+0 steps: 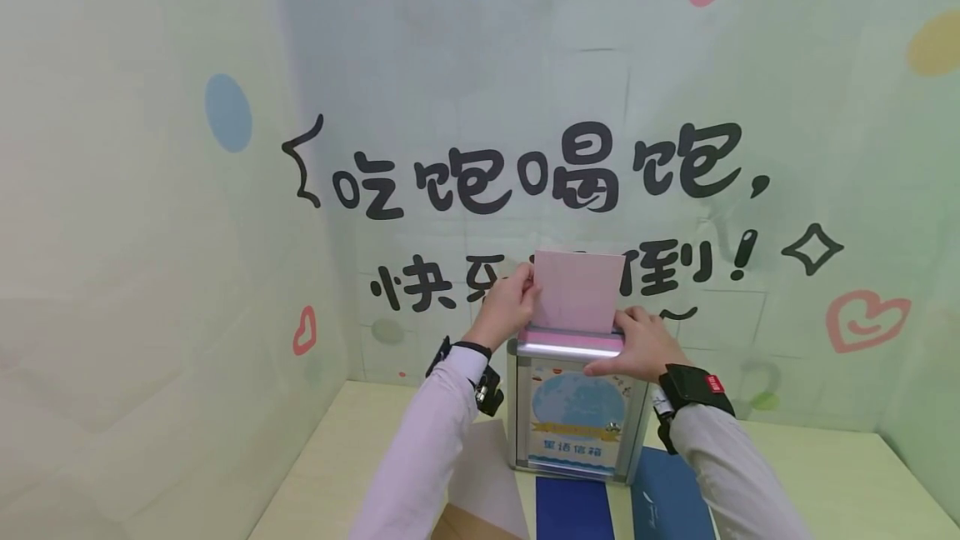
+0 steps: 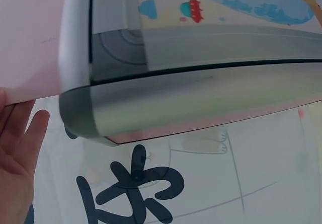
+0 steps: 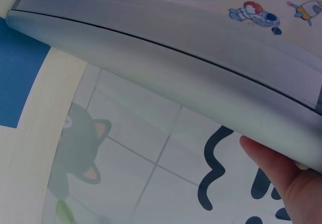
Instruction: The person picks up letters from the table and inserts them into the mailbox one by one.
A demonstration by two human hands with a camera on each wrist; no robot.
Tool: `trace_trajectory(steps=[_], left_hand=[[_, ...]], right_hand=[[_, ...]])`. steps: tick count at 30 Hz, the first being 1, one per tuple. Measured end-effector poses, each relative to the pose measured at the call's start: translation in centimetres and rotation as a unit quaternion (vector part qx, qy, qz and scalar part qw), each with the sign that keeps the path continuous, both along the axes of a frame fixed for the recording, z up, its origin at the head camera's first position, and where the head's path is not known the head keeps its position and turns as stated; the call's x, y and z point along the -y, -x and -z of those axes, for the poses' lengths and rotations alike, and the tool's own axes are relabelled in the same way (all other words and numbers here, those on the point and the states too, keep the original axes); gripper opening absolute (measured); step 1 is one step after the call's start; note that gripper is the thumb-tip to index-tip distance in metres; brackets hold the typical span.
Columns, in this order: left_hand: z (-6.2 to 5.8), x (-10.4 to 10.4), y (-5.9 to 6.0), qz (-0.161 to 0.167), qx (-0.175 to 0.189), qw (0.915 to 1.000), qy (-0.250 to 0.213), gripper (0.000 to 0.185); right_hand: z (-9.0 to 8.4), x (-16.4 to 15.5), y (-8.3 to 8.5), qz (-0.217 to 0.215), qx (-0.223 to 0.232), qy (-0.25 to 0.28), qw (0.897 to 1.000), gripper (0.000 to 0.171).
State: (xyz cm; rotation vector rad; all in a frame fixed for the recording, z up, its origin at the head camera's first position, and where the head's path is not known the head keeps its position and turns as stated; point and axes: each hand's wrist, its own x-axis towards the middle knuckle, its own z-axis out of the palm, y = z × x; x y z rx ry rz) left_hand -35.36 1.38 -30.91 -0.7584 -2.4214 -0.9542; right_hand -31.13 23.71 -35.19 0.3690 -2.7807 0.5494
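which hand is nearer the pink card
Left. The left hand pinches the pink card at its left edge; the right hand rests on the metal box top, just below the card.

Head view: from above and behind, facing the silver metal letter box (image 1: 576, 407), moderately near.
Left wrist view: pressed close beside the box's upper left corner (image 2: 80, 118).
Right wrist view: close along its right edge (image 3: 166, 53).
Shared: box.

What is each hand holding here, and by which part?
The left hand pinches the pink card by its left edge, its lower end in the slot. The right hand rests on the metal box at its top right corner.
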Motion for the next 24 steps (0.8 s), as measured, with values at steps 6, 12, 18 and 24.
trace_trajectory(steps=[6,12,18,24], left_hand=[[0.6,0.1,0.0,0.002,0.006,0.9995,0.03,0.004],[0.9,0.2,0.1,0.023,0.03,0.9984,0.042,0.006],[1.2,0.7,0.0,0.036,0.016,0.9942,0.1,0.006],[1.3,0.9,0.1,0.033,-0.053,0.9831,0.172,0.008]], right_hand=[[-0.1,0.1,0.1,0.003,-0.001,-0.005,1.0,0.092],[0.0,0.0,0.2,0.005,0.003,0.001,1.0,0.093],[0.0,0.0,0.3,0.008,0.007,0.006,1.0,0.094],[0.0,0.1,0.1,0.007,0.01,0.01,1.0,0.099]])
